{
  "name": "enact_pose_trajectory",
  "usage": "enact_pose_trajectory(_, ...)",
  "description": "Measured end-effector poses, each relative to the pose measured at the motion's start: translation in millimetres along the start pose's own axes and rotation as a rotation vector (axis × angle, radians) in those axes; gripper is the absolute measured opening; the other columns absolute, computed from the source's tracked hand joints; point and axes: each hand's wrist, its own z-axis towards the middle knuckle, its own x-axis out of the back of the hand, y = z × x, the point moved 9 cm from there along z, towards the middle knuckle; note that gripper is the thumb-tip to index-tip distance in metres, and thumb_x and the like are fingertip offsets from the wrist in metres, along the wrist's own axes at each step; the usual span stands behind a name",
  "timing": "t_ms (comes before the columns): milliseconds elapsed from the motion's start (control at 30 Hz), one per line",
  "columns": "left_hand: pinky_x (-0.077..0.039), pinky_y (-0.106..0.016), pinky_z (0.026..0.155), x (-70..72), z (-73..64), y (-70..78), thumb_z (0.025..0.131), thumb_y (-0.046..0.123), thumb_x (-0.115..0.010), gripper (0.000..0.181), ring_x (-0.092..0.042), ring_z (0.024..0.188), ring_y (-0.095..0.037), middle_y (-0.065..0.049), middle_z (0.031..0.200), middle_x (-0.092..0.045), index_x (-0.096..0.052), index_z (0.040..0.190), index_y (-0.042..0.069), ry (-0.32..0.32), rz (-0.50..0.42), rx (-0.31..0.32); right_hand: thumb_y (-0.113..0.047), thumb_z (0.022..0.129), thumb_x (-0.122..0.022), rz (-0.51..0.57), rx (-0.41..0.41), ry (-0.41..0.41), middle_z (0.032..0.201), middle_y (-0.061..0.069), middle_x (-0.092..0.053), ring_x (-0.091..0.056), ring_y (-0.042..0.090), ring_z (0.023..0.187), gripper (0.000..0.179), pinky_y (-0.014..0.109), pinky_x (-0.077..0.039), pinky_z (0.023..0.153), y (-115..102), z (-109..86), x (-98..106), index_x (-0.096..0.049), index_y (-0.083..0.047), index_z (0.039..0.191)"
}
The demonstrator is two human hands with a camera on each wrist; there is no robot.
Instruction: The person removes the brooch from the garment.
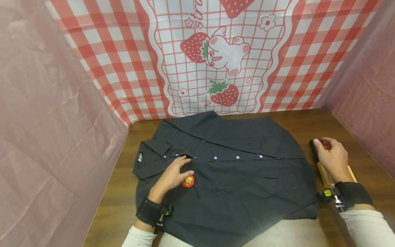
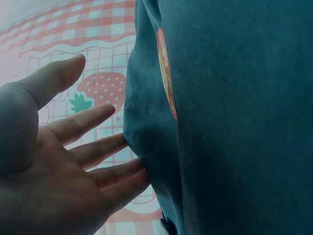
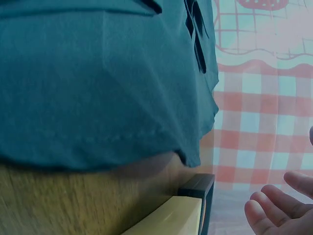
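A dark grey button-up shirt (image 1: 234, 185) lies spread sideways, its collar at the left and a row of pale buttons across it. My left hand (image 1: 172, 174) rests over its front near the button row, fingers extended. Beside that thumb, partly covered by it, is a round red-and-yellow badge (image 1: 188, 181) on the cloth; the left wrist view shows the badge (image 2: 166, 73) edge-on. At the right, my right hand (image 1: 334, 160) hovers with loosely bent fingers over a small black container (image 1: 313, 150) with something reddish inside. Whether it touches the contents is hidden.
Right of the shirt's hem, a light wooden tray (image 1: 322, 174) adjoins the black container, partly under my right wrist. The wooden table (image 1: 109, 195) shows around the shirt. Pink cloth (image 1: 61, 120) hangs at both sides, and a strawberry-print checked cloth (image 1: 123, 61) hangs behind.
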Motion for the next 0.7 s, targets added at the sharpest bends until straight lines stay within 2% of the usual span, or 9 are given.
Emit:
enact_pose_trajectory(133,-0.028,-0.055,0.116,-0.5,-0.5,-1.4,0.089,0.028,-0.069,0.052,-0.031,0.146,-0.034,-0.014,0.15,-0.045,-0.056,0.135,0.007,-0.002,-0.001,0.006,-0.031,0.1,-0.049,0.029,-0.011,-0.027,0.112,0.035,-0.058,-0.05,0.044,0.101,0.05,0.043,-0.033,0.078,-4,-3.3,-3,-0.053,0.011,0.127)
enact_pose_trajectory(333,-0.028,-0.055,0.116,-1.0,-0.8,-1.7,0.089,0.028,-0.069,0.052,-0.032,0.145,-0.034,-0.015,0.15,-0.045,-0.056,0.135,0.007,-0.001,-0.006,0.004,-0.033,0.101,-0.047,0.039,-0.022,-0.06,0.116,0.035,-0.055,-0.05,0.047,0.107,0.052,0.054,-0.034,0.084,-8,-8.0,-7,-0.051,0.011,0.129)
enact_pose_trajectory(700,-0.029,-0.056,0.116,-1.9,-0.5,-0.5,0.09,0.03,-0.068,0.052,-0.032,0.146,-0.034,-0.014,0.151,-0.044,-0.056,0.136,0.008,-0.007,-0.006,0.008,-0.03,0.1,-0.05,0.044,-0.007,-0.032,0.115,0.034,-0.057,-0.051,0.045,0.105,0.049,0.045,-0.034,0.08,-15,-12.3,-11,-0.053,0.01,0.128)
